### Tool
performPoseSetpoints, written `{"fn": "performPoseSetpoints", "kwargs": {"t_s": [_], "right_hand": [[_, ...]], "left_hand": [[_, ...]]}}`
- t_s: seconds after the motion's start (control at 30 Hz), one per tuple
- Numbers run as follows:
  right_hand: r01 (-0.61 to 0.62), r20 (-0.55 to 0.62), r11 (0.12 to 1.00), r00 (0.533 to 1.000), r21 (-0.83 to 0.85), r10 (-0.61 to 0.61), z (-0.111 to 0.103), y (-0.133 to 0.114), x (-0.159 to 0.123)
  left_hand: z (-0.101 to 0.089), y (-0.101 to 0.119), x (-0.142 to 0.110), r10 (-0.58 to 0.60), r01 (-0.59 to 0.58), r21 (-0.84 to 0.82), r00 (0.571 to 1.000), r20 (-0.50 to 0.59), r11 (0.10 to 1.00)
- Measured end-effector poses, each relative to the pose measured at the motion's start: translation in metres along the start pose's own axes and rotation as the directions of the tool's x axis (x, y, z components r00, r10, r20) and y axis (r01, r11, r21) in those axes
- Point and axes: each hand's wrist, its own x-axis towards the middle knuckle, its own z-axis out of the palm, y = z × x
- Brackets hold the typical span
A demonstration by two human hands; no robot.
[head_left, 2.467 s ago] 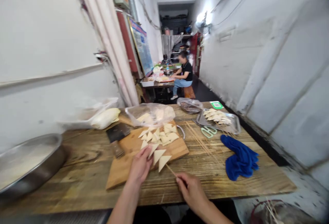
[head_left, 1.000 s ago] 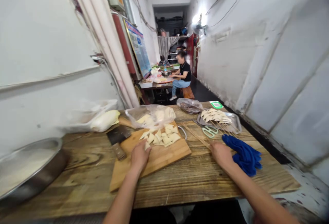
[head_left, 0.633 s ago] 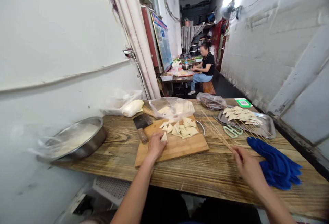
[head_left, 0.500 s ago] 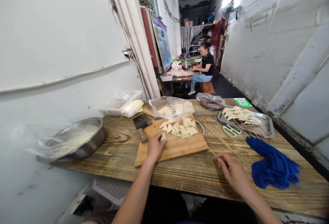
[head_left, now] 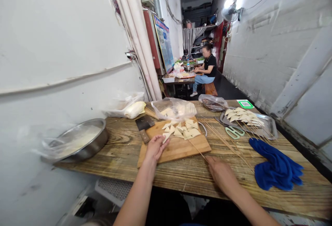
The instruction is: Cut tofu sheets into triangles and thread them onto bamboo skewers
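Observation:
My left hand (head_left: 154,148) is over the left part of the wooden cutting board (head_left: 178,150), pinching a pale triangular piece of what looks like tofu sheet (head_left: 166,137) between thumb and fingers. In front of the board, my right hand (head_left: 223,175) grips the near end of a thin bamboo skewer (head_left: 198,148). The skewer's far part reaches over the board, close to a loose pile of similar triangles (head_left: 187,130). Its tip is apart from the piece in my left hand.
Left of the board lies a cleaver (head_left: 144,126); a steel basin (head_left: 100,139) stands beyond it. To the right are loose skewers (head_left: 220,136), green-handled scissors (head_left: 234,132), a metal tray (head_left: 271,125) with skewered triangles, and a blue cloth (head_left: 277,169). A person (head_left: 207,65) sits farther back.
My right hand has moved left with the skewer, which now extends over the board. My left hand has turned slightly, its fingers more spread around the triangle.

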Motion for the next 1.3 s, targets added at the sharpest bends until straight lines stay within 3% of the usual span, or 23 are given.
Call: {"fn": "performPoseSetpoints", "kwargs": {"t_s": [0.2, 0.33, 0.47, 0.6, 0.73, 0.83, 0.9, 0.97, 1.07, 1.13, 1.2, 1.3], "right_hand": [[-0.026, 0.023, 0.992, 0.999, 0.124, 0.023, 0.0, 0.001, -0.001], [-0.025, -0.014, 0.967, 0.999, 0.254, 0.03, 0.005, 0.005, -0.006], [-0.019, -0.086, 0.939, 0.995, 0.343, 0.051, 0.014, 0.009, -0.008], [0.097, -0.179, 0.889, 0.984, 0.448, -0.017, 0.024, 0.008, -0.007], [0.26, -0.384, 0.883, 0.918, 0.392, -0.1, 0.023, 0.003, -0.004], [0.263, -0.547, 0.942, 0.83, 0.209, -0.11, 0.006, 0.004, -0.001], [0.269, -0.601, 0.952, 0.789, 0.148, -0.129, -0.009, 0.009, 0.0], [0.342, -0.614, 0.92, 0.773, 0.193, -0.159, -0.022, 0.015, 0.002], [0.397, -0.536, 0.812, 0.835, 0.427, -0.125, -0.031, 0.016, 0.002], [0.302, -0.42, 0.703, 0.908, 0.644, -0.006, -0.027, 0.009, 0.005], [0.177, -0.295, 0.553, 0.947, 0.814, 0.13, -0.018, -0.004, 0.01], [0.139, -0.199, 0.393, 0.973, 0.909, 0.115, -0.001, -0.027, 0.023]], "left_hand": [[0.005, -0.012, 0.003, -0.17, 0.165, -0.155, 0.985, -0.017, 0.974], [0.005, -0.019, 0.004, -0.16, 0.149, -0.216, 0.986, -0.036, 0.965], [0.003, -0.022, 0.001, -0.164, 0.168, -0.183, 0.986, 0.039, 0.969], [0.001, -0.023, 0.0, -0.165, 0.172, -0.148, 0.985, 0.057, 0.974], [-0.001, -0.022, 0.001, -0.17, 0.179, -0.134, 0.982, 0.076, 0.975], [-0.001, -0.021, 0.001, -0.175, 0.185, -0.144, 0.981, 0.082, 0.972], [-0.001, -0.021, 0.001, -0.18, 0.189, -0.144, 0.981, 0.072, 0.971], [0.0, -0.022, 0.001, -0.183, 0.19, -0.141, 0.981, 0.065, 0.972], [0.0, -0.022, 0.001, -0.185, 0.193, -0.136, 0.98, 0.069, 0.972], [0.0, -0.023, 0.001, -0.184, 0.191, -0.132, 0.981, 0.064, 0.973], [0.001, -0.024, 0.001, -0.182, 0.188, -0.124, 0.982, 0.057, 0.974], [0.001, -0.023, 0.001, -0.189, 0.195, -0.118, 0.98, 0.06, 0.974]]}}
